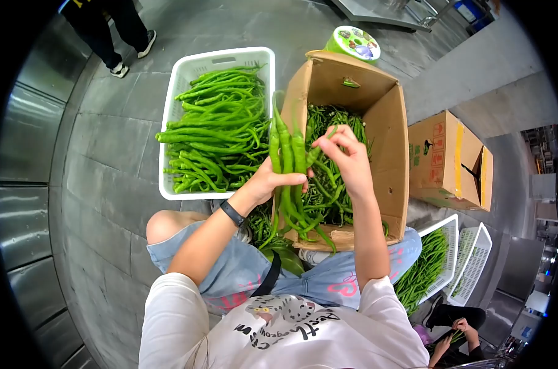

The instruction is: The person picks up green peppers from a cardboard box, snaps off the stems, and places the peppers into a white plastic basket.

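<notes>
My left hand is wrapped round a bunch of long green chili peppers, held upright over the near left edge of the cardboard box. Beside it, my right hand pinches the stem end of a green chili pepper, thumb against fingertips. More peppers and green scraps lie inside the box below both hands. To the left, a white plastic basket holds a pile of long green chili peppers, mostly laid crosswise.
A closed carton stands right of the open box, and a green-and-white round tub behind it. White baskets, one with peppers, are at lower right. Another person's hands hold green stalks there. Someone's legs stand at upper left.
</notes>
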Demonstrator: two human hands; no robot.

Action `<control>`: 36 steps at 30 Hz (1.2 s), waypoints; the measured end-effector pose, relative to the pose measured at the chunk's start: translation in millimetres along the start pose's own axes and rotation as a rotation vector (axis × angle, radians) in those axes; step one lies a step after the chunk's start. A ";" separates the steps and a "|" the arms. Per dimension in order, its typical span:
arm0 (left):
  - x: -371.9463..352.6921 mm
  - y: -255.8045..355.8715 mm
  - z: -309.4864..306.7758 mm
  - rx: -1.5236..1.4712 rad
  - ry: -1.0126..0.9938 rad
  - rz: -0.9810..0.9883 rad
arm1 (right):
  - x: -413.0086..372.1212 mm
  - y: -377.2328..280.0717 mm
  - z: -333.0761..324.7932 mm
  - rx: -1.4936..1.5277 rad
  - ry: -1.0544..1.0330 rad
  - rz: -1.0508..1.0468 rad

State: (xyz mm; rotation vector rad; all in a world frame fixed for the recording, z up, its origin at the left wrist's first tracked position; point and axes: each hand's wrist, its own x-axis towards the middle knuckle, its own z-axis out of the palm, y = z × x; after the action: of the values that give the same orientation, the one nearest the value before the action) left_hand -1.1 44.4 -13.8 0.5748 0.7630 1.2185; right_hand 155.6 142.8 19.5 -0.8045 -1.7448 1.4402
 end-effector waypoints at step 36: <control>-15.0 -0.1 6.0 -0.133 0.258 0.018 | -84.7 17.6 34.2 0.323 0.293 0.302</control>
State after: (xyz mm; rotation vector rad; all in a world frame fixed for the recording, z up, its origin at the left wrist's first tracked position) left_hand 1.3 30.0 -7.0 0.3188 0.8856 1.3656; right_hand 173.2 57.6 -13.6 -1.0704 -1.1704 1.6502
